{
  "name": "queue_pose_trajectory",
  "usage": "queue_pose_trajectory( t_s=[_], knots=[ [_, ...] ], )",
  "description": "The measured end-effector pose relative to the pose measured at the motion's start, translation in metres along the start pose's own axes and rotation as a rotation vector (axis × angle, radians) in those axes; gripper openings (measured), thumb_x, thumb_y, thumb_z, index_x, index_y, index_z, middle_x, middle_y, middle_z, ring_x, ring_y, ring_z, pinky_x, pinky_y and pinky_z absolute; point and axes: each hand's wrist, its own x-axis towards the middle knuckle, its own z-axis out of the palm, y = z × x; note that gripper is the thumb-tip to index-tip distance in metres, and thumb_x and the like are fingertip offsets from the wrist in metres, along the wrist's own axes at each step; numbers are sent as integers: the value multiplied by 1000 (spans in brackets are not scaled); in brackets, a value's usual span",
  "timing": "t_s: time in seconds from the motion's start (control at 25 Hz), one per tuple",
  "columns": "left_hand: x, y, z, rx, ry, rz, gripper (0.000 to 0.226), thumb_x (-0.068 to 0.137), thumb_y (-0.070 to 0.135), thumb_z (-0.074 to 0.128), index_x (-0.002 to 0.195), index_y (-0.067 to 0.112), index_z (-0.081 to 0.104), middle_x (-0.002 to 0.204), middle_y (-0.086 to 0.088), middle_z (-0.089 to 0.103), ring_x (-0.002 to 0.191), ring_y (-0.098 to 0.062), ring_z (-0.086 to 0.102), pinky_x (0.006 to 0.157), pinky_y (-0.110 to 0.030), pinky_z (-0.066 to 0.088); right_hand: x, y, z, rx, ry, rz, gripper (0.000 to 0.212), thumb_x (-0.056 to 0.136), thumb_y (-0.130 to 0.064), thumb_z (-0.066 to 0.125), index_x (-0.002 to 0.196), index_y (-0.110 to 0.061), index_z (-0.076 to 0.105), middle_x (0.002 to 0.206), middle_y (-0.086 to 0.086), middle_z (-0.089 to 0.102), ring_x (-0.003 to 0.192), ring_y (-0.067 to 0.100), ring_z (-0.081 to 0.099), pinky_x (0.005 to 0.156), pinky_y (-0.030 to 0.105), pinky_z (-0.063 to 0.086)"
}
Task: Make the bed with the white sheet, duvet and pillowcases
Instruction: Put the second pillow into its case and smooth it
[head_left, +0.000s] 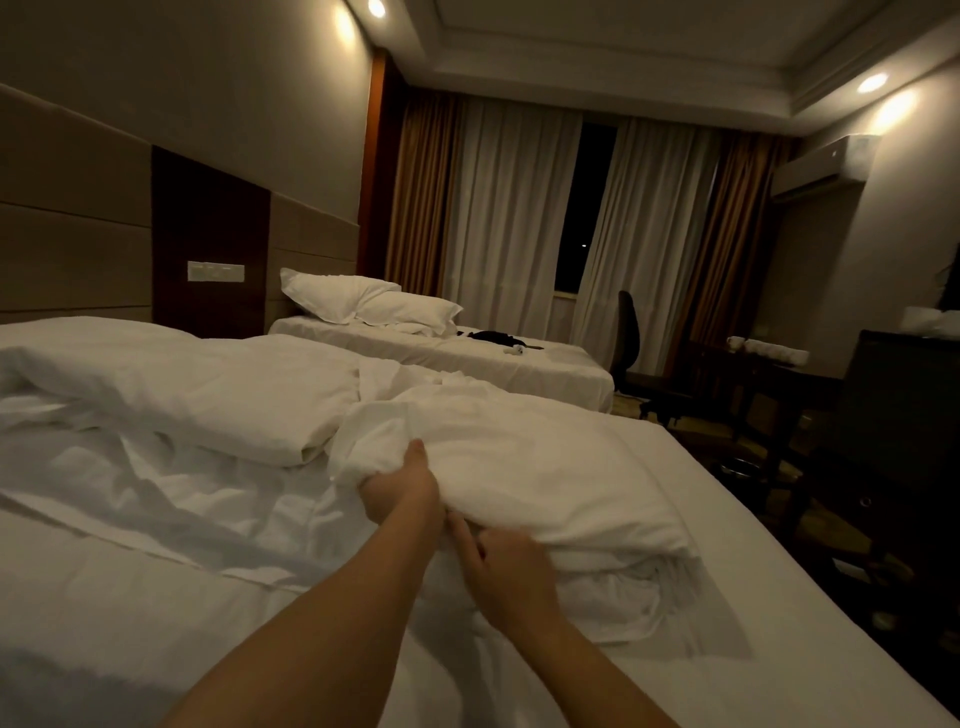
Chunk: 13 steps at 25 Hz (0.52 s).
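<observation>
We're at the near bed, both arms reaching out over the mattress. Our left hand is dug into the bunched white duvet: thumb on top, fingers buried in the fabric, gripping a fold at its left edge. Our right hand sits just beside the left wrist, fingers curled into the lower edge of the same bundle, pinching cloth; fingertips are hidden in the folds, so we cannot tell how deep the grip goes. The duvet lies in a crumpled heap across the middle of the bed, right of centre, its lower edge folded under. A second thick white fold lies to the left toward the headboard, touching the heap. The white sheet under it is wrinkled, with a seam line running across it. Far bed: two white pillows stacked at the head, a dark item lying on its sheet. Curtains cover the window behind, a dark chair stands by a desk at right.
</observation>
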Motion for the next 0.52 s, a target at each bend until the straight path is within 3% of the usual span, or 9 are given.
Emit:
queue_pose_trajectory(
  t_s=[0.08, 0.16, 0.2, 0.28, 0.4, 0.52],
  knots=[
    [2, 4, -2, 8, -28, 17, 85, 81, 54, 76, 137, -2, 47, 133, -20, 59, 118, -40, 58, 101, -48, 49, 9, -21, 2, 407, -104, 272, 92, 74, -95, 18, 66, -18, 68, 79, 10, 74, 79, 25, 70, 73, 37, 55],
    [3, 6, -4, -26, -26, 6, 83, 85, 53, 73, 139, -4, 46, 136, -20, 57, 121, -40, 57, 100, -46, 49, 23, -32, 5, 788, 24, 549, 99, 61, -101, 36, 96, -17, 75, 100, 9, 76, 95, 26, 70, 88, 43, 58],
    [3, 7, -6, -65, -23, -8, 82, 86, 52, 73, 139, -4, 46, 136, -20, 56, 121, -39, 56, 99, -45, 48, 31, -34, 5, 949, 90, 716, 103, 56, -101, 46, 109, -17, 73, 107, 8, 74, 98, 28, 70, 88, 46, 59],
    [5, 4, -8, -154, -14, -39, 82, 86, 55, 71, 138, -3, 47, 134, -19, 57, 119, -39, 57, 95, -43, 48, 41, -28, 2, 1295, 140, 1025, 94, 59, -88, 65, 117, -15, 65, 108, 12, 73, 92, 32, 72, 77, 49, 62],
    [8, -1, -8, -202, 3, -56, 86, 85, 67, 63, 137, 0, 48, 130, -18, 59, 115, -38, 59, 96, -43, 51, 50, -8, -9, 1524, 265, 1128, 64, 79, -59, 75, 122, -18, 52, 112, 12, 68, 97, 34, 69, 77, 51, 61],
    [-1, -3, 0, -305, -6, -105, 110, 63, 77, 75, 141, 7, 43, 122, -7, 59, 106, -31, 60, 94, -48, 54, 53, 0, -10, 1396, 402, 1082, 50, 92, -38, 69, 135, -18, 51, 130, 10, 61, 112, 33, 62, 94, 54, 55]
  ],
)
